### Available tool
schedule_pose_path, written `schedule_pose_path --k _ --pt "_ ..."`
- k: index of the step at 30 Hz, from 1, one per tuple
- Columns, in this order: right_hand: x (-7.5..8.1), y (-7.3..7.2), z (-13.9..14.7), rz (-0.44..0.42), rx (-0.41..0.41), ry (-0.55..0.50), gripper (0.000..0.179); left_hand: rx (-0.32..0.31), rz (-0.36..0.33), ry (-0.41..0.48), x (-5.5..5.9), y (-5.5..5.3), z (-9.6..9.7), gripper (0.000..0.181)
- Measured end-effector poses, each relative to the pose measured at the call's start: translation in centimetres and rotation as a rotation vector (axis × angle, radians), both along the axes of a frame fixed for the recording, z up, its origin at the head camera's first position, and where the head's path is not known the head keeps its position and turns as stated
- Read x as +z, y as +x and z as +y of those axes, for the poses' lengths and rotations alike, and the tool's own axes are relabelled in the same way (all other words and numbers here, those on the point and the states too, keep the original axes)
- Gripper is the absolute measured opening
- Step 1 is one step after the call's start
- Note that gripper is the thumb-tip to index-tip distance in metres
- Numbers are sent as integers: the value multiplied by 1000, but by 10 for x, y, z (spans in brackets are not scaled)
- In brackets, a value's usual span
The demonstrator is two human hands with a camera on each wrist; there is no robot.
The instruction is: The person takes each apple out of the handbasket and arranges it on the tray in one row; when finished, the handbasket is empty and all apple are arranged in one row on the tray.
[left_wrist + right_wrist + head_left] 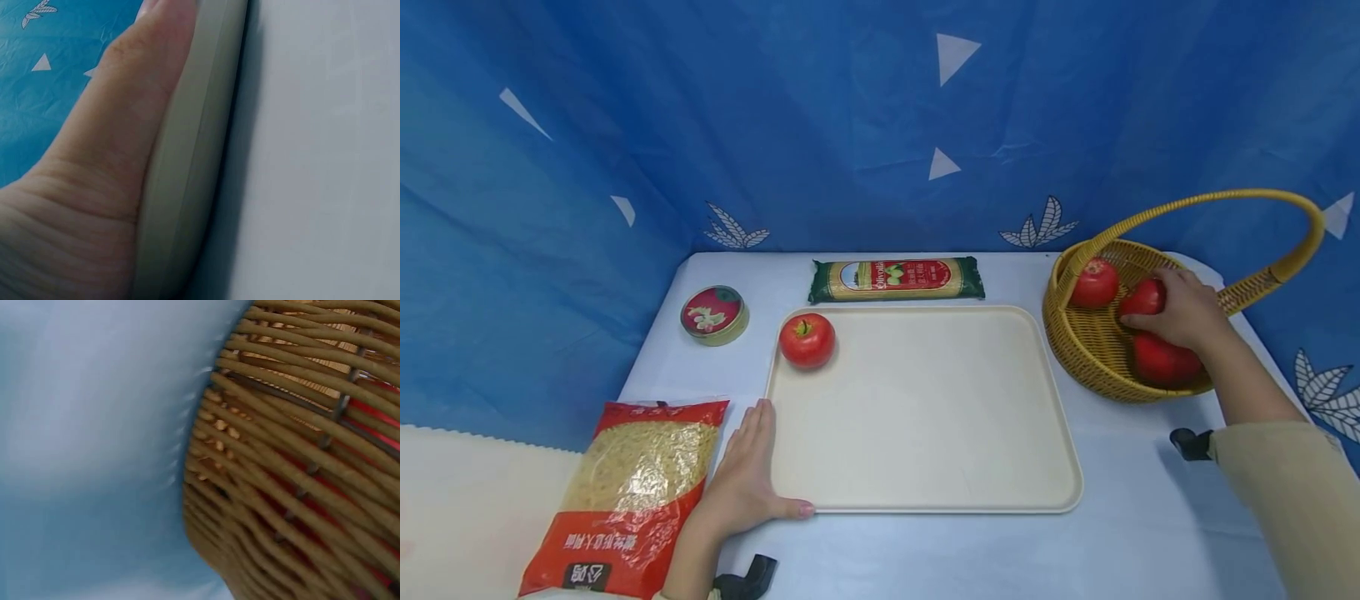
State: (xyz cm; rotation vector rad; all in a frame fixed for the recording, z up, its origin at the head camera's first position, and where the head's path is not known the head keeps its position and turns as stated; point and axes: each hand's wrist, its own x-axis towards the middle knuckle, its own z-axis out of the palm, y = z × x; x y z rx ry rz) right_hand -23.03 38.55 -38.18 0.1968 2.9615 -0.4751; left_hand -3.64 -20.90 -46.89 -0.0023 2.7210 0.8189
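In the head view, my left hand (741, 475) lies against the near left corner of a cream tray (925, 417), fingers straight along its side and thumb along its front edge. The left wrist view shows the thumb close up against the tray's rim (181, 187). A red apple (807, 341) sits in the tray's far left corner. On the right, my right hand (1187, 310) reaches into a wicker basket (1078, 358) and grips a red apple (1145, 300) with thumb and fingers. Two more apples are in the basket, one at the back left (1096, 283) and one in front (1161, 360).
A green-ended spaghetti packet (897, 278) lies behind the tray. To the left are a round tin (715, 315) and a red pasta bag (632, 492). The basket's tall handle (1217, 197) arches over its opening. A blue curtain (850, 125) hangs behind the table.
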Motion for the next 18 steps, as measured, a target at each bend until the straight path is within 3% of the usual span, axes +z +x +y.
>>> schedule_pose_path --k 18 --pt "0 -20 0 -124 -35 10 109 -2 -2 -14 0 0 0 163"
